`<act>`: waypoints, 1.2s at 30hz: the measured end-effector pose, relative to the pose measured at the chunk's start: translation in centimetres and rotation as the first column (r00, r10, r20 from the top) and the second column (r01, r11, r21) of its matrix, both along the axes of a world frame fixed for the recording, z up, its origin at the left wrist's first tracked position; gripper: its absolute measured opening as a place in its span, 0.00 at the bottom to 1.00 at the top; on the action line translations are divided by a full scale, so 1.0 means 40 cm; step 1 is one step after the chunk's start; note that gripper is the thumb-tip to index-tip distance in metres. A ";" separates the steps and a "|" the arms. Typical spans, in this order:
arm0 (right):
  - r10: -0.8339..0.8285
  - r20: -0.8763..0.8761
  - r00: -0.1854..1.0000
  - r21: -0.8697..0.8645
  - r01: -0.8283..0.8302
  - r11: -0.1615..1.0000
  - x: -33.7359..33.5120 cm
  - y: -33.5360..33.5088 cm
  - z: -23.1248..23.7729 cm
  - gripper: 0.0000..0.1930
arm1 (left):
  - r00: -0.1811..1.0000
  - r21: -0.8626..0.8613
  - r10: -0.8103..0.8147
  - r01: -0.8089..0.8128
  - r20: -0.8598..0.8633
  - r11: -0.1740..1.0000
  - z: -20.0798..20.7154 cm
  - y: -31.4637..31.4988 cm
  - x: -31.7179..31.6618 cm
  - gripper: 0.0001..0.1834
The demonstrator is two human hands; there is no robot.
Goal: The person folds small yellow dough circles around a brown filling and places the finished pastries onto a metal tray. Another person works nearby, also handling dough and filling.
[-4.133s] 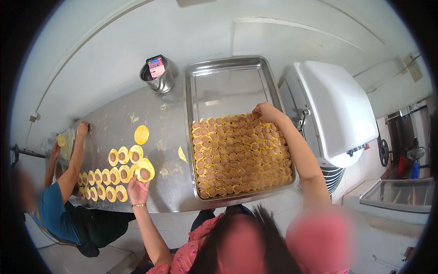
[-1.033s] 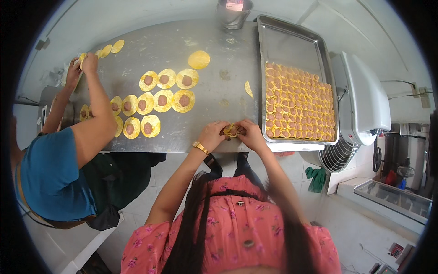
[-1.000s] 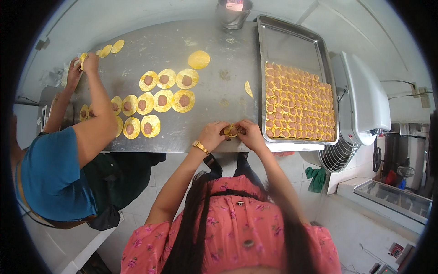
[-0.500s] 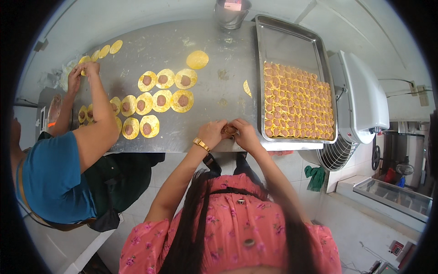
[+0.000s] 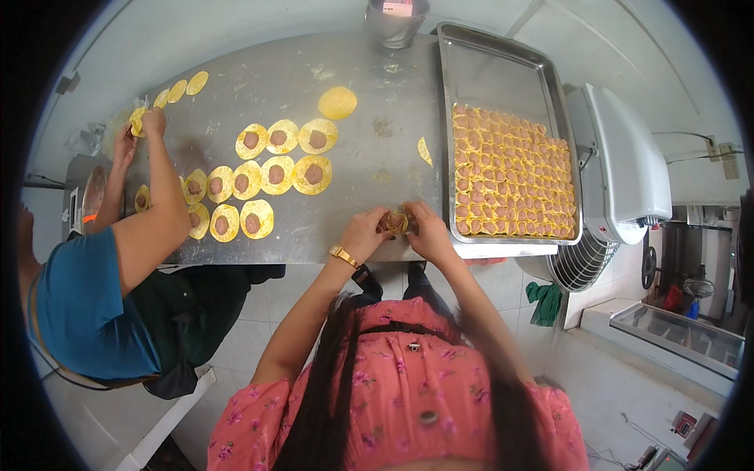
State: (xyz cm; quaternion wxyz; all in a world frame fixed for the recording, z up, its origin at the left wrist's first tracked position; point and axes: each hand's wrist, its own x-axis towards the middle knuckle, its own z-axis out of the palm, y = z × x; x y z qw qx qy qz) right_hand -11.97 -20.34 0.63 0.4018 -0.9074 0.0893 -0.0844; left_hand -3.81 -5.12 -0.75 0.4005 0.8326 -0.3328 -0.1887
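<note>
Near the front edge of the steel table, my left hand (image 5: 364, 235) and my right hand (image 5: 430, 234) hold one small dumpling (image 5: 396, 223) between them. Its yellow wrapper is gathered around a pinkish meat filling, with the top showing. The fingers of both hands are curled around its sides. Left of my hands lie several round yellow wrappers with a ball of filling on each, such as the filled wrapper (image 5: 312, 174). To the right, a metal tray (image 5: 503, 67) holds close rows of finished dumplings (image 5: 510, 180).
A plain wrapper (image 5: 338, 103) and a wrapper scrap (image 5: 425, 151) lie on the steel table (image 5: 377, 157). A bucket (image 5: 395, 27) stands at the back. On the left, a co-worker in a blue shirt (image 5: 94, 306) handles a wrapper. A white machine (image 5: 620, 165) stands beyond the tray.
My fingers have shifted around the dumpling, and more of its top and yellow wrapper now shows. The co-worker's hands have drawn a wrapper up from the table.
</note>
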 end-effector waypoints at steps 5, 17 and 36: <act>0.075 -0.013 0.997 0.072 -0.074 0.995 0.007 -0.012 -0.035 0.20 | 1.000 0.053 0.017 -0.018 0.024 0.998 0.026 -0.018 -0.007 0.13; 0.097 -0.063 0.993 0.049 -0.094 0.994 0.045 -0.025 -0.008 0.17 | 0.992 0.126 0.127 -0.129 0.021 0.984 0.027 -0.053 -0.006 0.13; 0.085 -0.031 0.996 0.028 -0.084 0.996 0.025 -0.039 -0.009 0.16 | 0.989 0.028 0.087 -0.084 -0.122 0.996 0.042 -0.048 0.005 0.13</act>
